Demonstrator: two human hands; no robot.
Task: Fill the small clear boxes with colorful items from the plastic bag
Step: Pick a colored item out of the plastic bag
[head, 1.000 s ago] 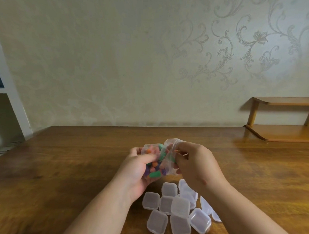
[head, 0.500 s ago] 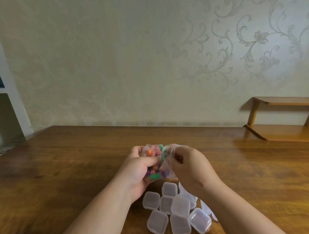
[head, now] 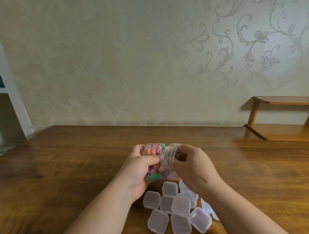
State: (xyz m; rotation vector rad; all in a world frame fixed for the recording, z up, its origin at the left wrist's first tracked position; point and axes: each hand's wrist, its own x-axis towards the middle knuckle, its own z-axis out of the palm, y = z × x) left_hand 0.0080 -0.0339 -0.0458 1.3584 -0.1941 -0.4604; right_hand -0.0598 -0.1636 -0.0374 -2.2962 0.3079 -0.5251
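A clear plastic bag (head: 156, 152) packed with small colorful items, orange, pink, green and purple, is held above the wooden table (head: 64, 163). My left hand (head: 139, 167) grips the bag's body with the thumb across its front. My right hand (head: 192, 163) pinches the bag's open top edge at its right side. Several small clear boxes (head: 171, 209) with shut lids lie in a loose cluster on the table just below and in front of my hands; my right forearm hides a few of them.
A low wooden shelf stand (head: 283, 128) sits at the table's back right against the patterned wall. A white shelving unit (head: 7, 90) stands at the far left past the table's edge.
My right hand has shifted slightly lower and closer to the left hand, still working the bag's top edge. The left hand and the boxes have not moved.
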